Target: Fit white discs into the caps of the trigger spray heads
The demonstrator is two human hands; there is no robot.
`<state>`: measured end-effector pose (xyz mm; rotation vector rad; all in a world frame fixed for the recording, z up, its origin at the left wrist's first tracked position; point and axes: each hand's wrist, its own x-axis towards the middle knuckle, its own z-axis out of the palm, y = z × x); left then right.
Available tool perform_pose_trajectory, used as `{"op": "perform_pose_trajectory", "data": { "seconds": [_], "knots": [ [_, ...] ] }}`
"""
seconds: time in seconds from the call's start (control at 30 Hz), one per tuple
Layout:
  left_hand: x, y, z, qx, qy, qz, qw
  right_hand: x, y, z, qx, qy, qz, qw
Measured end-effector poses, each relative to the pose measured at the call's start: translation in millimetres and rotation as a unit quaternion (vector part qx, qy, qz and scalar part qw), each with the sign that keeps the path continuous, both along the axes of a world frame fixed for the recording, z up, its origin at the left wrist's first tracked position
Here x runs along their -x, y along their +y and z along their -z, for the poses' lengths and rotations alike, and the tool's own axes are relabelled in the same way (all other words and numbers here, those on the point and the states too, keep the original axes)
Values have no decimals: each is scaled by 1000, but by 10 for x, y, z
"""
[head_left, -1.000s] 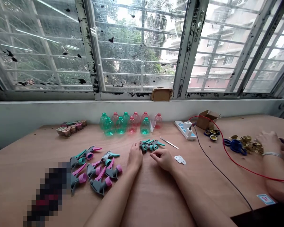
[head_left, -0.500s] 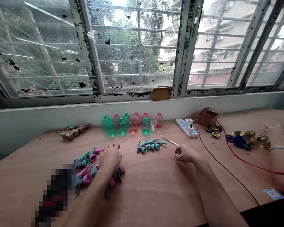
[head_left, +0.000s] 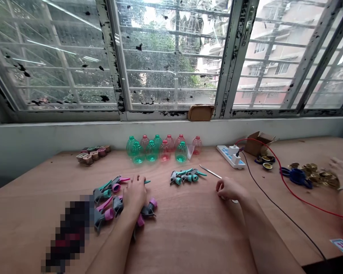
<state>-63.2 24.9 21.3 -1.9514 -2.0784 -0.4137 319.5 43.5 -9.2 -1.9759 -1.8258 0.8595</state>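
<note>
My left hand [head_left: 135, 192] is closed over a grey-and-teal trigger spray head at the left of the table; only its teal tip [head_left: 147, 182] shows past the fingers. Around that hand lie several grey spray heads with pink or teal parts, such as a pink-collared spray head [head_left: 105, 214]. My right hand [head_left: 228, 188] is closed in a pinch, low over the table. A thin silvery tool [head_left: 210, 171] points away from its fingertips, and a pale loop [head_left: 234, 201] shows beneath it; what the fingers hold is hidden. Between the hands lie teal-and-grey spray heads [head_left: 188, 176].
Green and red clear bottles [head_left: 151, 151] stand along the wall. Small blocks [head_left: 93, 155] lie at the far left. A power strip [head_left: 230, 156] with red and black cables is at the right, near a cardboard box [head_left: 258, 144], gold caps [head_left: 314, 175] and another person's hand [head_left: 341, 169].
The view has shifted slightly, moving the scene rightward. The pale loop now shows below my right hand. The teal tip beside my left fingers has moved slightly up.
</note>
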Motion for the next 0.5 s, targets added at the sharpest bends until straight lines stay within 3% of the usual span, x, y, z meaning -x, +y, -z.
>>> {"op": "perform_pose_trajectory", "data": {
  "seconds": [0.13,0.23,0.33,0.4,0.5],
  "knots": [
    [-18,-13,-60,-84,-5,-1,996,-38,-5,-15,-17,-14,12,1000],
    [-133,-69,-151,-130,-23,64,989,-63,3,-6,4,-23,8,1000],
    [-344,-156,-166,-102,2,255,962,-80,19,17,18,-15,4,1000],
    [-499,-217,-105,-48,45,400,914,-87,30,37,18,-2,12,1000],
    [-672,-291,32,12,66,508,859,-91,32,59,24,10,7,1000]
  ]
}}
